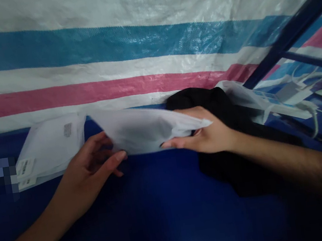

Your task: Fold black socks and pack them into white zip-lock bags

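A frosted, whitish plastic bag (pixel 138 129) stretches between my hands above the blue surface, tilted and slightly blurred. My right hand (pixel 202 130) pinches its right end, with the thumb along the near side and the other fingers mostly hidden behind. At the bag's lower left corner is my left hand (pixel 95 161), fingers loosely curled and apart, with the thumb tip at the edge. I cannot tell how firmly it touches the bag. Left of that hand lies a stack of similar clear bags (pixel 53 145) with printed text and a barcode label.
Black cloth (pixel 225 171) lies under and behind my right forearm. Beyond it are a crumpled plastic bag (pixel 243 95) and white boxes with cables (pixel 291 106). A dark blue metal bar (pixel 289 34) slants at the right. Striped plastic sheeting (pixel 107 40) hangs behind the blue surface (pixel 166 203).
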Motion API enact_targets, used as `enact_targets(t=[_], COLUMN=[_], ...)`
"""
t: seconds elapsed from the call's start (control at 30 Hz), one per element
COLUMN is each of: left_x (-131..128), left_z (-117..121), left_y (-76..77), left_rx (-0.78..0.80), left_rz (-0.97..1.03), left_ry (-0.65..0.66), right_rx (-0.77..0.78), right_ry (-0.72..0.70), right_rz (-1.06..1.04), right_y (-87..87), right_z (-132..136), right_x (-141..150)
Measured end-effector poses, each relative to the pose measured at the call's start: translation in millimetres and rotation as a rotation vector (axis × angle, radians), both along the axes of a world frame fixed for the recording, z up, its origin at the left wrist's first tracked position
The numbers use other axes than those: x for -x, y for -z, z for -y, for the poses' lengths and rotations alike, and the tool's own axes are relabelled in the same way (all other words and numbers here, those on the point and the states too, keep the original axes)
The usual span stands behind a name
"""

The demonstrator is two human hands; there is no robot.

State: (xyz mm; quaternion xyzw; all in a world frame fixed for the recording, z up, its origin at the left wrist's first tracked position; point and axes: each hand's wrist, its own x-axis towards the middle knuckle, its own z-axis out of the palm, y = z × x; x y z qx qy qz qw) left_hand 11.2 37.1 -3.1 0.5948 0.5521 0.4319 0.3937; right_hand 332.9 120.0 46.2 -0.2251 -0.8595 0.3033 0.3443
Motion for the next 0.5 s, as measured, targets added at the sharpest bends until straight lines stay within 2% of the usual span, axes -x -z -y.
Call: enact_targets(t=[0.13, 0.23, 0.27, 0.37, 0.43, 0.5], left_x=[1.4, 2.9, 3.3, 4.4, 5.3, 6.1], left_z=[-2.6, -1.4, -0.8, 0.1, 0.1, -0.1], left_y=[2.2, 3.8, 4.1, 5.4, 6.7, 8.0], left_rx=[-0.016, -0.05, -0.059, -0.064, -0.066, -0.062], left_rz=[0.022, -0.019, -0.027, -0.039, -0.044, -0.054], left_ry=[0.043, 0.078, 0.085, 0.103, 0.115, 0.13], right_rx=[-0.111, -0.233, -0.288, -0.618, -0.714, -0.706], right_ry=[0.443, 0.726, 0.78, 0.756, 0.768, 0.782], right_rz=[0.062, 0.121, 0.179, 0.326, 0.397, 0.455], right_y=[-33.1, -41.4, -40.8, -31.8, -22.0, -11.8], right_z=[-11.6, -20.8, -22.8, -23.7, -21.7, -19.5], right_x=[-42.3, -87.2, -102.5, -143.4, -163.5, -176.9])
